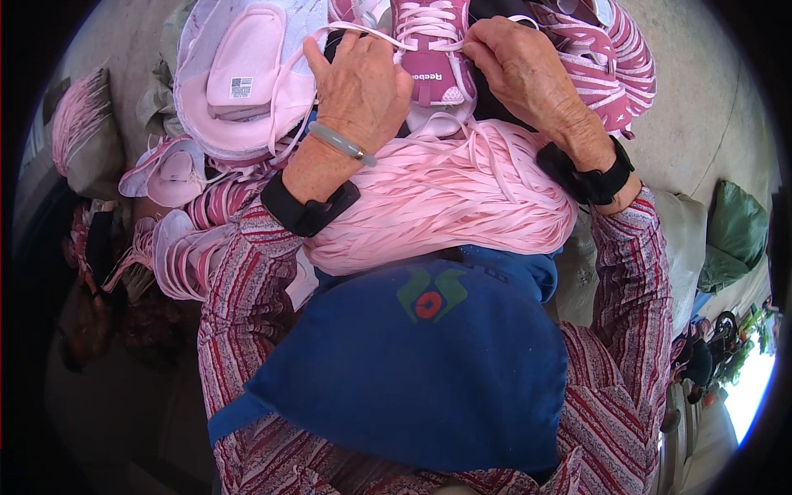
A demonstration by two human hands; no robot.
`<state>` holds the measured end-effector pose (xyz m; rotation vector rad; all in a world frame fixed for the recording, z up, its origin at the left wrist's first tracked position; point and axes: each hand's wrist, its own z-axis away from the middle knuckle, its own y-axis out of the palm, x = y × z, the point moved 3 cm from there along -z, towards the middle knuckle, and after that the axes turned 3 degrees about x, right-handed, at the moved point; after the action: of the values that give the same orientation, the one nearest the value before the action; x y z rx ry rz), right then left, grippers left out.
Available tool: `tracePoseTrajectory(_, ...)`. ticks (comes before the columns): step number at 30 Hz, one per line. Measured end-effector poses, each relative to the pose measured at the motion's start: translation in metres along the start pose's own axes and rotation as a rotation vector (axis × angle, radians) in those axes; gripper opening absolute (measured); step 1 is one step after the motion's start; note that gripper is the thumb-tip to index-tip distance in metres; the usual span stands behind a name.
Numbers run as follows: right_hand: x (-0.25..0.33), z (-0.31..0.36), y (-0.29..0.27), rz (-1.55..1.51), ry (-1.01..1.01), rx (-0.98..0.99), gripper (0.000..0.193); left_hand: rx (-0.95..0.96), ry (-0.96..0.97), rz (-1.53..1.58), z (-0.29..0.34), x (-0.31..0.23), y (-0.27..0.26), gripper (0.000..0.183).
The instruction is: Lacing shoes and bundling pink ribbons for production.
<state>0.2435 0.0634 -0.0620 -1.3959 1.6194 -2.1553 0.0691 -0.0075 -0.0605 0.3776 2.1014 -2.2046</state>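
Note:
A mauve shoe upper (429,62) lies at the top middle, its toe toward me, threaded with pale pink shoelace (426,26) in crossing rows. At its left edge my left hand (360,89) is closed, with a stretch of lace running by its fingers. My right hand (525,73) pinches the lace at the upper's right edge, thumb against curled forefinger. Both hands hover above a thick bundle of loose pink laces (462,198) on my lap. The fingertips of my left hand are partly hidden behind the hand.
Stacked uppers with pale lining (247,62) stand at the left, and nested mauve uppers (606,62) at the right. Smaller upper stacks (186,243) sit lower left. Another lace bundle (82,124) rests on a sack far left. A green sack (734,235) lies at right. A blue apron (429,371) covers my front.

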Motion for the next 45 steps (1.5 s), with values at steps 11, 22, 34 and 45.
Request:
tracePoseTrajectory(11,0.017,0.0,-0.011,0.269,-0.154,0.097,0.009,-0.165,0.121,0.066,-0.004,-0.004,0.003,0.02)
tracePoseTrajectory(22,0.021,0.013,-0.013,0.167,0.063,-0.106,0.032,-0.12,0.02,0.296,-0.01,0.011,-0.005,0.023)
tracePoseTrajectory(34,0.022,0.012,0.011,0.473,0.115,-0.009,0.017,-0.095,0.207,-0.129,-0.017,-0.007,-0.012,0.014)
tracePoseTrajectory(45,0.013,0.013,0.003,0.027,0.063,-0.161,0.024,-0.388,0.361,0.068,-0.025,-0.007,-0.027,0.013)
